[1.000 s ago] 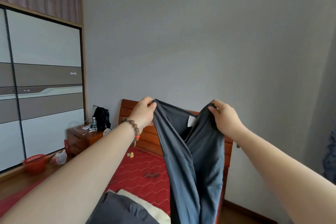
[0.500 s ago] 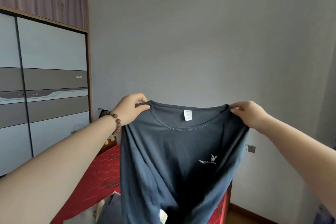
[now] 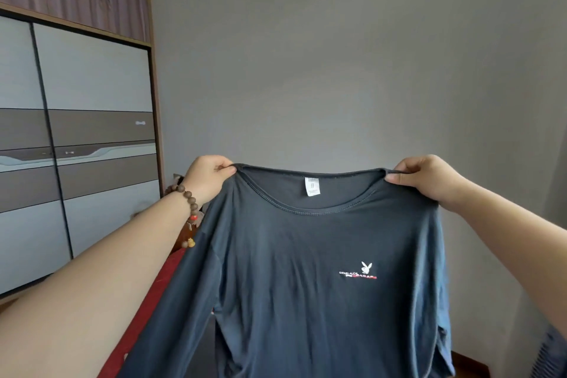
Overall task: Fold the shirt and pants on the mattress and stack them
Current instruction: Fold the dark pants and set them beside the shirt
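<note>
A dark grey-blue long-sleeved shirt (image 3: 306, 270) hangs spread out in front of me, its front facing me, with a small white rabbit logo on the chest and a white tag inside the collar. My left hand (image 3: 208, 176) pinches the left shoulder at the collar. At the other end of the collar my right hand (image 3: 426, 176) grips the right shoulder. Both sleeves hang down at the sides. The shirt hides most of the red mattress (image 3: 144, 310); only a strip shows at its lower left. The pants are hidden from view.
A tall wardrobe (image 3: 76, 132) with white and grey sliding doors fills the left side. A plain grey wall (image 3: 337, 70) stands behind the shirt. A beaded bracelet (image 3: 188, 202) is on my left wrist. Some blue striped fabric (image 3: 552, 353) shows at the lower right edge.
My hands have moved apart, opening the bunched shirt out flat and wide. It has been lifted higher and now covers the bed and the nightstand.
</note>
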{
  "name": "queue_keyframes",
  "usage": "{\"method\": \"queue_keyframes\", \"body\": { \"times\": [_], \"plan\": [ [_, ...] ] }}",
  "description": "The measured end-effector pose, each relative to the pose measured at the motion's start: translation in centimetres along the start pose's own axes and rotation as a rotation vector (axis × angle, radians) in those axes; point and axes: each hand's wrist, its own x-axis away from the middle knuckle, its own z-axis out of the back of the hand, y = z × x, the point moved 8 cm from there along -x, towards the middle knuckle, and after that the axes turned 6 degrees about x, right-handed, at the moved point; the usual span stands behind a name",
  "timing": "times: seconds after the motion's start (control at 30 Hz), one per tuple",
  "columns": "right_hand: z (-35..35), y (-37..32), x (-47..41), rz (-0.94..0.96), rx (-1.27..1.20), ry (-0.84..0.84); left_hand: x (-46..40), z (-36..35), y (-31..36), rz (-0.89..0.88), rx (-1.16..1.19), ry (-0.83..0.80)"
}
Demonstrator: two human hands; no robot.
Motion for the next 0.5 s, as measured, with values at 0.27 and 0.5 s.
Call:
{"method": "queue_keyframes", "body": {
  "times": [0.27, 0.5],
  "plan": [
    [-1.8, 2.4, 1.0, -0.073, -0.33, -0.281, 2.0, -0.6, -2.2, 0.147, 0.176, -0.025],
    [-0.9, 3.0, 1.3, -0.004, -0.277, -0.104, 2.7, 0.2, -1.1, -0.124, -0.258, 0.031]
  ]
}}
